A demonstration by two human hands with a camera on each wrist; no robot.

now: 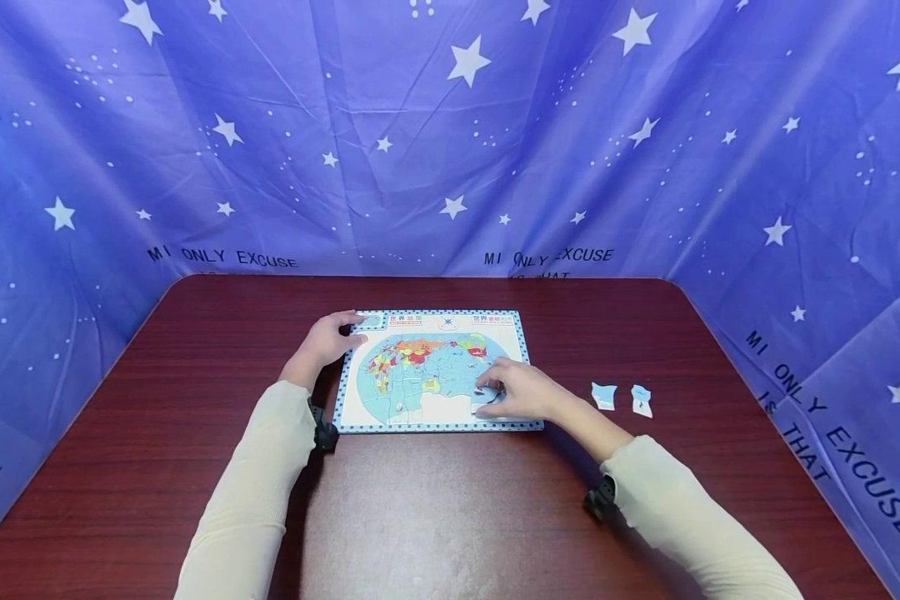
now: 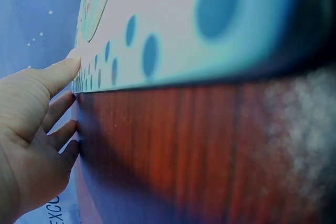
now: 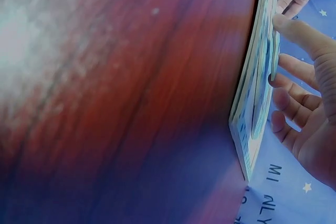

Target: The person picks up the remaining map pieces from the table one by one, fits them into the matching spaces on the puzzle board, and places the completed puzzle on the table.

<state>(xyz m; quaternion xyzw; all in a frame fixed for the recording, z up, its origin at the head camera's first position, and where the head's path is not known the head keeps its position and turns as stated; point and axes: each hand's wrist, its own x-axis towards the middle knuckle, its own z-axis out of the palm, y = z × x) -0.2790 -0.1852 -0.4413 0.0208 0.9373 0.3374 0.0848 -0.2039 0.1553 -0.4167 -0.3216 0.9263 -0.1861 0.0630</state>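
Note:
A world map jigsaw puzzle in a white board with a blue dotted border lies flat on the table. At its upper left corner rests my left hand; the left wrist view shows its thumb on the border and the other fingers by the edge. Over the lower right of the map, my right hand pinches a thin puzzle piece between thumb and fingers. The piece is seen nearly edge-on and my hand partly covers it. A white gap shows in the map's lower middle.
Two loose puzzle pieces lie on the table right of the board, one pale blue and one blue and white. The dark red wooden table meets a blue star-patterned curtain at the back and sides.

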